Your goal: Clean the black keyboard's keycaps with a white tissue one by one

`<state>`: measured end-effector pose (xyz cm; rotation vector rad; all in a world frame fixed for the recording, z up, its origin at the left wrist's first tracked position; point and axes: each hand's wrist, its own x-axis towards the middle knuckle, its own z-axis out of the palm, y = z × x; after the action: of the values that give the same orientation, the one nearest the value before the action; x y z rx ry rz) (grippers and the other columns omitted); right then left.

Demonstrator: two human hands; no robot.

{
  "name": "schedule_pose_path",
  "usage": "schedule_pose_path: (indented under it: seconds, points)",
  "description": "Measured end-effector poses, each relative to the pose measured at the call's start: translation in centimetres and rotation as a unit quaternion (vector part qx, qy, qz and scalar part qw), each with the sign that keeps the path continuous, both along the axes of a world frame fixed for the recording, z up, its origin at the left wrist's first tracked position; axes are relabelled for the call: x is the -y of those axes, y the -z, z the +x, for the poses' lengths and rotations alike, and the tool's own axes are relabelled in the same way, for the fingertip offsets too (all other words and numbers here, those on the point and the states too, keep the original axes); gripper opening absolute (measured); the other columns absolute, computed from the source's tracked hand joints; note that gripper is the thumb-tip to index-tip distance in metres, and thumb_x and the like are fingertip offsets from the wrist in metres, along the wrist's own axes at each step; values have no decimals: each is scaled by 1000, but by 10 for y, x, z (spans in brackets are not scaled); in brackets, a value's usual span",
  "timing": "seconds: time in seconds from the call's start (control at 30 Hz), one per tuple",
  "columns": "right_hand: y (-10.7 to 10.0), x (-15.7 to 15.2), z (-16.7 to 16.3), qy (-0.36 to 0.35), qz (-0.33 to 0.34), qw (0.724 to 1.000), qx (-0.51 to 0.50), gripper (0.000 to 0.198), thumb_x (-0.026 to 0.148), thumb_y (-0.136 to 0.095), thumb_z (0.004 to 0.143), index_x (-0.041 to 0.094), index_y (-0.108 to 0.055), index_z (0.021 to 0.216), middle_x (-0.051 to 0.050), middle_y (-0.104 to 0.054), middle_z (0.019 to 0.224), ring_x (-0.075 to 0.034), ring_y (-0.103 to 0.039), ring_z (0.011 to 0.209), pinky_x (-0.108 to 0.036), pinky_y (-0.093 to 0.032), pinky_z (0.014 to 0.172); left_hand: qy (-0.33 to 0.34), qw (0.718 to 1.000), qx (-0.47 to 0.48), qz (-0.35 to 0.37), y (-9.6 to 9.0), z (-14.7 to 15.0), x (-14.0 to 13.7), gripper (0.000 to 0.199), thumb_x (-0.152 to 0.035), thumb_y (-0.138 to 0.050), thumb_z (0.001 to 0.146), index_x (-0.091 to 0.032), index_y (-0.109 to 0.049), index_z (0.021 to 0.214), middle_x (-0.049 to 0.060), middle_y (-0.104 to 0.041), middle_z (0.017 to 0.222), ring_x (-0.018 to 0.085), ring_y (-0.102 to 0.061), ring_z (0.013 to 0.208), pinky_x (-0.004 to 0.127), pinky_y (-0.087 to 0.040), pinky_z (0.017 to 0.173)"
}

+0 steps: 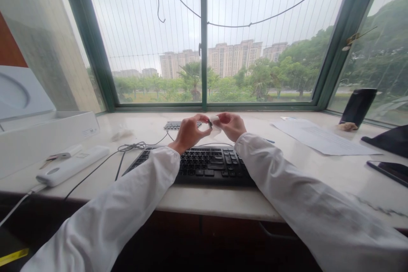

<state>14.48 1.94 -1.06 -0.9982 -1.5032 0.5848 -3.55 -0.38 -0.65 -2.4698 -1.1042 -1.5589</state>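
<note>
Above the black keyboard (204,162), my left hand (190,131) pinches a small black piece (209,123) between thumb and fingers. It looks like a keycap, though it is too small to be sure. Close beside it, my right hand (232,126) has its fingers closed on a thin white tissue (216,123), which touches or nearly touches the black piece. Behind my left hand lies a patch of small dark keys in rows (174,125), partly hidden by the hand. My sleeves cover the keyboard's two ends.
A white power strip (73,165) and tangled black cable (131,147) lie left, near an open white box (47,136). To the right are paper sheets (321,136), a phone (390,172) and a dark bottle (357,108). A window stands behind the ledge.
</note>
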Motion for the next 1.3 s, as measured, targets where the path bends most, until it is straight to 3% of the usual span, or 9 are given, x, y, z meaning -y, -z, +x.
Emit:
schedule_pose_path:
  seconds: [0.17, 0.4, 0.6, 0.73, 1.0, 1.2, 1.3]
  points:
    - [-6, -3, 8, 38, -5, 998, -51, 45, 48, -82, 60, 18, -69, 91, -7, -73, 90, -21, -66, 84, -35, -52, 80, -22, 1000, 15, -7, -2, -1, 1, 34, -32, -73, 73, -19, -65, 103, 3, -72, 100, 9, -59, 57, 24, -47, 59]
    - [-5, 1, 5, -127, -4, 985, -119, 45, 51, -83, 55, 16, -70, 80, -6, -73, 83, -18, -66, 77, -34, -52, 76, 24, 996, 74, -35, -2, 0, 0, 35, -40, -72, 75, -20, -66, 102, 5, -73, 101, 19, -68, 87, 23, -47, 57]
    - [-2, 2, -2, -200, 32, 973, -114, 41, 43, -86, 52, 17, -70, 79, -3, -73, 79, -16, -65, 72, -30, -52, 67, 95, 983, 121, -96, -1, 0, -6, 41, -47, -74, 71, -18, -71, 99, 7, -73, 100, 22, -67, 96, 30, -52, 77]
    - [0, 3, -2, -169, 51, 979, -98, 41, 44, -85, 54, 17, -68, 81, -4, -74, 77, -18, -67, 71, -31, -53, 65, 124, 973, 133, -142, 0, 0, -9, 43, -48, -75, 70, -16, -72, 97, 9, -73, 99, 22, -67, 95, 34, -52, 85]
    - [-6, 17, -12, -40, 47, 996, -69, 37, 43, -83, 56, 16, -70, 77, -7, -73, 70, -19, -66, 61, -30, -51, 56, 93, 970, 163, -158, 1, 2, -10, 44, -51, -74, 70, -15, -68, 94, 9, -72, 96, 20, -67, 92, 32, -50, 85]
    - [-15, 8, -1, -85, 4, 987, -133, 42, 44, -84, 54, 15, -71, 82, -8, -75, 79, -20, -68, 72, -34, -53, 70, 91, 969, 170, -157, -6, 0, -11, 42, -50, -72, 73, -16, -64, 95, 8, -71, 97, 18, -66, 87, 30, -52, 75]
    - [-23, 4, 18, 16, 29, 996, -84, 37, 44, -80, 61, 17, -71, 85, -7, -75, 81, -21, -69, 75, -34, -53, 70, 61, 974, 172, -133, -9, -4, -13, 39, -48, -72, 73, -17, -62, 94, 8, -71, 97, 18, -66, 90, 29, -51, 73]
